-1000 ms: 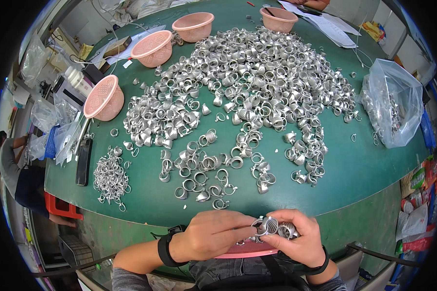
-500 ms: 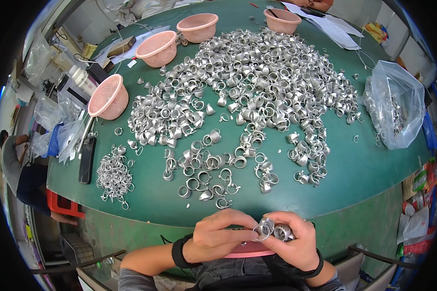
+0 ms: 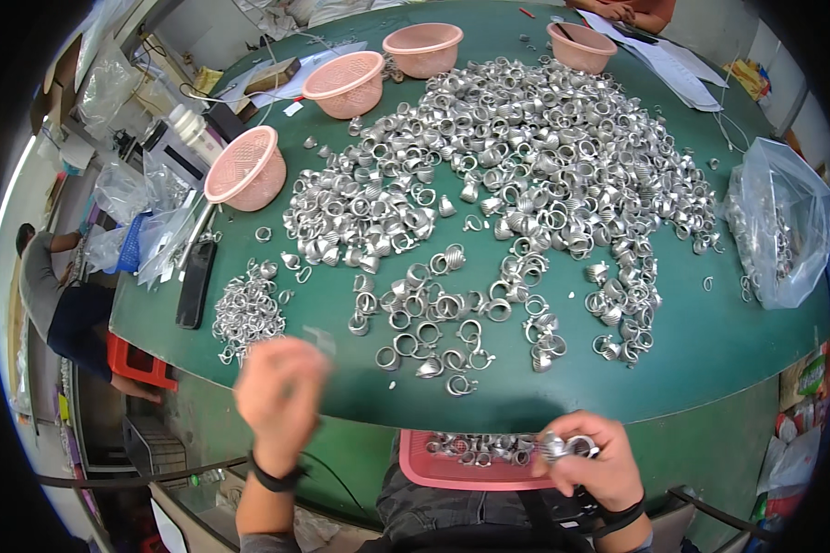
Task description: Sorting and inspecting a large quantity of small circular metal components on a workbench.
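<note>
We see bright silvery metal close by: the rings (image 3: 553, 449) in our right hand (image 3: 604, 465) are hollow, short bands with a ribbed face, gripped between the thumb and the curled fingers, just over the right end of the tray (image 3: 470, 476). That tray is smooth pink plastic, low-walled, and holds a loose layer of similar metal pieces. Our left hand (image 3: 281, 396) is blurred above the near edge of the table (image 3: 701, 323), its fingers bent; a pale smear shows at their tips, and we cannot tell whether they grasp anything. Just beyond those fingers lies a small pile (image 3: 249, 318) of thin, wiry loops, with a flat black phone (image 3: 196, 286) to its left. Across the smooth green top, scattered bands lead away to a broad heap (image 3: 563, 147) of ribbed rings, well apart from both hands. At its right stands a clear, crumpled plastic bag (image 3: 784, 221) with metal pieces inside. To the left sits a pink basket (image 3: 249, 175) with a latticed wall, tilted; farther back are three round pink bowls (image 3: 346, 88), the rightmost holding a dark stick. White papers (image 3: 678, 74) lie beyond, near another person's hands (image 3: 618, 14).
</note>
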Tool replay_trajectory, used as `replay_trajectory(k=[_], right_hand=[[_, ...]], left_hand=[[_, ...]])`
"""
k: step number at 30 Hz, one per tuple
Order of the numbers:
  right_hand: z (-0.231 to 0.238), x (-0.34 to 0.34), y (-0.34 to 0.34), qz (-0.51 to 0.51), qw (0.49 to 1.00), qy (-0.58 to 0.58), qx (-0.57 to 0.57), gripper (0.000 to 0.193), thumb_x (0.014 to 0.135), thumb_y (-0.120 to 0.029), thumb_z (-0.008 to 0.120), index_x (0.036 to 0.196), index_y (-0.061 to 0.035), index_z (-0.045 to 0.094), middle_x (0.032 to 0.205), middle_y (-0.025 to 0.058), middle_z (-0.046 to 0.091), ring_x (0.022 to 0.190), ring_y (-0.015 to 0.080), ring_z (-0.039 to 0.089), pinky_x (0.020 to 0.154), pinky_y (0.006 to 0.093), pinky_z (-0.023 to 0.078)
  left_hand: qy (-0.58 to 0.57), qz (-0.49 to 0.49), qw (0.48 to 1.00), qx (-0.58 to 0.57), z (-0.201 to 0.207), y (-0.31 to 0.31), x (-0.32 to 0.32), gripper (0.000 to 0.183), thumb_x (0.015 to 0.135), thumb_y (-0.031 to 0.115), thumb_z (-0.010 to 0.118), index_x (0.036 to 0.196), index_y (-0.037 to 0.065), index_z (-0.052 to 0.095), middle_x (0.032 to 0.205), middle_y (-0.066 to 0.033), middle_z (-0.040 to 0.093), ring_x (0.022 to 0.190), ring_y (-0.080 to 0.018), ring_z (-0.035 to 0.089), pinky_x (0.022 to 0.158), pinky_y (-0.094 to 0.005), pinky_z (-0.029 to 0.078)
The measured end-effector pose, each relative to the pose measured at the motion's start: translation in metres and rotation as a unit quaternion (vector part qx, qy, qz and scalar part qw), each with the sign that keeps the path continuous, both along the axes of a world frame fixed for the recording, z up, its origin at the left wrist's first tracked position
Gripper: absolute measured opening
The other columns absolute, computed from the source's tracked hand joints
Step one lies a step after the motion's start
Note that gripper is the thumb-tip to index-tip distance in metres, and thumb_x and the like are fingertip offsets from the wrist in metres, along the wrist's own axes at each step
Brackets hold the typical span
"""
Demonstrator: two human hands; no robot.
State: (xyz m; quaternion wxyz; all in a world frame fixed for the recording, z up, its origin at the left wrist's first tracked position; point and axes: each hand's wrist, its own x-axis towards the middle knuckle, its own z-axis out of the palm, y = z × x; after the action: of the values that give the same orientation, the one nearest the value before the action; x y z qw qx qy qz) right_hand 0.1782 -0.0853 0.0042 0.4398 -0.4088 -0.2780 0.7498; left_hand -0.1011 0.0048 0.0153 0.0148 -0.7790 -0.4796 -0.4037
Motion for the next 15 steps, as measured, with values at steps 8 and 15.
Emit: replay_trajectory(k=[8, 15], right_hand=[[-0.015, 0.004, 0.007, -0.116, 0.956, 0.267, -0.024, 0.032, 0.078, -0.010, 0.049, 0.107, 0.0007, 0.040, 0.091, 0.0185, 0.051, 0.069, 0.0181, 0.052, 0.043, 0.0224, 0.039], [-0.003, 0.022, 0.014, -0.084, 0.996, -0.008, -0.041, 0.026, 0.078, -0.013, 0.054, 0.101, -0.0027, 0.047, 0.082, 0.0102, 0.053, 0.060, 0.0103, 0.048, 0.044, 0.0228, 0.037]], left_hand=[[0.150, 0.265, 0.938, -0.168, -0.047, 0.014, -0.146, 0.010, 0.066, 0.005, 0.059, 0.073, 0.000, 0.054, 0.078, -0.0125, 0.052, 0.076, -0.0286, 0.048, 0.068, -0.0352, 0.038], [0.164, 0.164, 0.972, -0.039, -0.012, 0.010, -0.049, 0.012, 0.066, 0.006, 0.059, 0.077, 0.002, 0.054, 0.077, -0.0116, 0.052, 0.074, -0.0285, 0.049, 0.065, -0.0367, 0.038]])
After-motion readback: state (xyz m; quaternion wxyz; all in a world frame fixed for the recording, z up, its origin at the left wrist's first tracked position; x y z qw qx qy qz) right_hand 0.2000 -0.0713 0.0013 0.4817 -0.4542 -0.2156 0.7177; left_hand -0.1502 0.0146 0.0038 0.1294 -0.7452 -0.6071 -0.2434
